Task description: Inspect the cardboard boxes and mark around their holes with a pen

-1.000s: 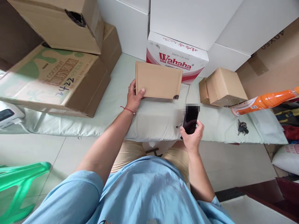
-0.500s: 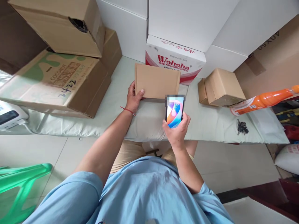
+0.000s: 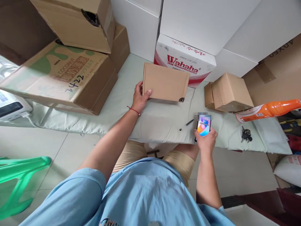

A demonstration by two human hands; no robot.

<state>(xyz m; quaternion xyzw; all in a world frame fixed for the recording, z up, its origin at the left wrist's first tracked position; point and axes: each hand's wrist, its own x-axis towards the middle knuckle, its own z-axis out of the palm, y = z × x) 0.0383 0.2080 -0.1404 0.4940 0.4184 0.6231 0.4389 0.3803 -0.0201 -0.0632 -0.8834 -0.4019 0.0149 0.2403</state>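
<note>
My left hand (image 3: 141, 95) grips the lower left corner of a flat brown cardboard box (image 3: 166, 81), thumb on its face and fingers behind its edge. A dark mark shows at the box's lower right corner. In my right hand (image 3: 206, 137) is a smartphone (image 3: 203, 126) with a lit, colourful screen, its top part blurred out. The phone is over the table's front part, right of a black pen (image 3: 187, 124) lying on the cloth.
A white and red Wahaha carton (image 3: 185, 59) stands behind the flat box. Stacked cartons (image 3: 94, 84) fill the left. To the right are a small brown box (image 3: 231, 92), an orange bottle (image 3: 270, 110) and keys (image 3: 246, 135). A green stool (image 3: 21, 169) stands at lower left.
My right hand has moved the phone right and down, away from the flat box, uncovering the pen and the box's marked corner. My left hand keeps its hold; the whole view has shifted slightly.
</note>
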